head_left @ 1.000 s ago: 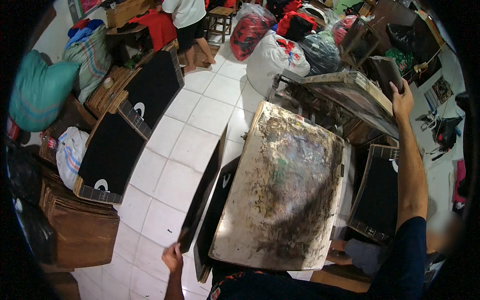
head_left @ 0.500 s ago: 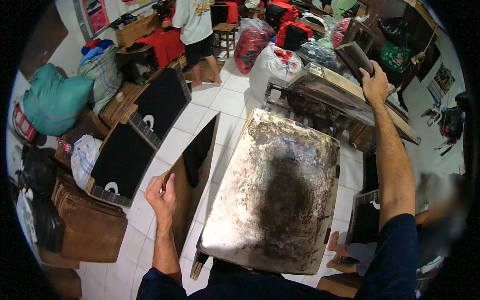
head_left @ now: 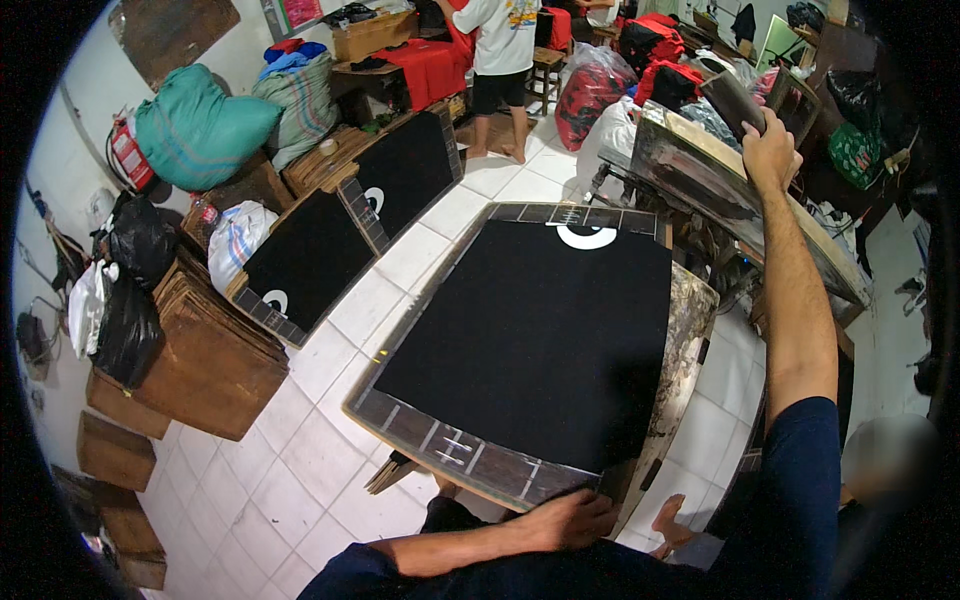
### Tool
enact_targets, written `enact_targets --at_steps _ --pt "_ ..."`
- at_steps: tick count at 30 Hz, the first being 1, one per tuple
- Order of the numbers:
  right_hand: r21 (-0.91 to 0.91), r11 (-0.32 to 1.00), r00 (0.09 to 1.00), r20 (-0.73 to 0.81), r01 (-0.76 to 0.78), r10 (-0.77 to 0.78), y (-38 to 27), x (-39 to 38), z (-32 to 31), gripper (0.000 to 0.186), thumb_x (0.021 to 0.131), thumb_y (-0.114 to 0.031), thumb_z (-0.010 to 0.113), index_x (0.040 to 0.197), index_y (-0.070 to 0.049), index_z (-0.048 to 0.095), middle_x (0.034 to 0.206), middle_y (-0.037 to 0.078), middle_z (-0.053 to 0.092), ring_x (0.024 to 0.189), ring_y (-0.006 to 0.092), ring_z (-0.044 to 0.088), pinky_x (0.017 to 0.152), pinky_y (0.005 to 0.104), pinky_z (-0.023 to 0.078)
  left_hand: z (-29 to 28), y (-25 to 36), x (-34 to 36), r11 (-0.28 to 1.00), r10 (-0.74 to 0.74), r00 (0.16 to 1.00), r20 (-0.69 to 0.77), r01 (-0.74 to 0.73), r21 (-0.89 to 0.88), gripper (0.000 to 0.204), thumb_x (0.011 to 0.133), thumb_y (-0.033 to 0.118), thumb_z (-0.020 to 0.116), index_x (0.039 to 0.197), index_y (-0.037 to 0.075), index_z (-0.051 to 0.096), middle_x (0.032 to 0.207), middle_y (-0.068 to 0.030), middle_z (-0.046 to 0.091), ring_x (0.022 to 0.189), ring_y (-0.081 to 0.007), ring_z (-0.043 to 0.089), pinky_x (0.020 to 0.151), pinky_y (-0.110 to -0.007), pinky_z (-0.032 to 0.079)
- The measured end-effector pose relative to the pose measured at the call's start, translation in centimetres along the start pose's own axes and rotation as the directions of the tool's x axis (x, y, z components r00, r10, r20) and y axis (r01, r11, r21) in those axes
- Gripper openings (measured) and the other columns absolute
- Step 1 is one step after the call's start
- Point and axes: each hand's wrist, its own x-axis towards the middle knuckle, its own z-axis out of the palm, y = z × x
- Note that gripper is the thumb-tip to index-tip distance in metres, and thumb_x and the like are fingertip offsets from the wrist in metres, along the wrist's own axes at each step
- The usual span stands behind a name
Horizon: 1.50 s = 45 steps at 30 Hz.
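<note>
Black panel (head_left: pixel 525 335) being seated, I'd say, mid-frame.
Left hand (head_left: pixel 570 518) at its lower edge, grip unclear; right hand (head_left: pixel 770 155) clasps a dark bar (head_left: pixel 730 100); squaring-up looks called for.

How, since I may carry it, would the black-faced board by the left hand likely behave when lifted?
The black-faced board is probably stiff, since it lies flat with no visible sag. It may be light for its size, given its thin edge. Its matte surface probably won't be very slippery.
</note>
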Motion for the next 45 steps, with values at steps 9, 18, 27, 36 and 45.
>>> enact_targets --at_steps 9,18,27,36,45 --pt "0.009 0.999 0.998 0.045 -0.035 0.034 -1.4 -3.9 -1.4 0.04 0.093 -0.026 0.07 0.132 -0.018 0.064 0.12 0.008 0.069 0.118 0.0327 0.059 0.099 0.0535 0.038 2.8 -14.8 -16.5 0.551 -0.804 0.463 -0.374 0.816 -0.174 0.051 0.08 0.036 0.081 0.116 0.001 0.071 0.123 -0.0171 0.069 0.119 -0.0378 0.06 0.103 -0.051 0.045" --pt "-0.069 0.992 0.992 0.065 -0.106 0.111 -1.9 -5.1 -1.8 0.039 0.093 -0.029 0.069 0.131 -0.019 0.064 0.124 0.005 0.069 0.118 0.0312 0.061 0.098 0.052 0.042 0.9 -19.2 -35.1 -0.256 -0.939 -0.301 -0.164 0.934 -0.25 0.059 0.103 0.051 0.05 0.086 -0.001 0.073 0.086 -0.0279 0.071 0.084 -0.0485 0.069 0.076 -0.056 0.051" --pt "-0.082 0.995 0.998 -0.022 -0.064 0.062 -0.8 -6.0 -1.1 0.04 0.094 -0.032 0.07 0.131 -0.019 0.064 0.121 0.006 0.071 0.115 0.0322 0.063 0.096 0.0504 0.045 4.5 -17.1 -30.0 -0.278 -0.956 -0.284 0.077 0.785 -0.554 0.05 0.101 0.043 0.06 0.08 0.0 0.073 0.069 -0.0186 0.068 0.064 -0.0311 0.064 0.065 -0.046 0.049" --pt "-0.104 0.986 0.99 0.043 -0.128 0.133 -0.8 -6.1 -1.1 0.046 0.093 -0.037 0.07 0.135 -0.02 0.065 0.125 0.01 0.07 0.122 0.0314 0.061 0.104 0.0482 0.042 3.5 -15.5 -31.1 -0.195 -0.944 -0.035 0.329 0.862 -0.467 0.061 0.072 0.038 0.094 0.11 -0.002 0.068 0.098 -0.0204 0.076 0.091 -0.0337 0.074 0.083 -0.042 0.057" --pt "-0.109 0.993 0.997 -0.055 -0.054 0.048 -1.3 -4.4 -1.1 0.039 0.092 -0.035 0.07 0.128 -0.021 0.068 0.12 0.006 0.072 0.116 0.0308 0.063 0.099 0.0497 0.044 -0.6 -16.6 -32.7 0.005 -0.955 0.051 0.294 0.988 -0.153 0.067 0.062 0.047 0.097 0.094 -0.001 0.062 0.085 -0.0195 0.072 0.081 -0.0399 0.071 0.075 -0.048 0.056"
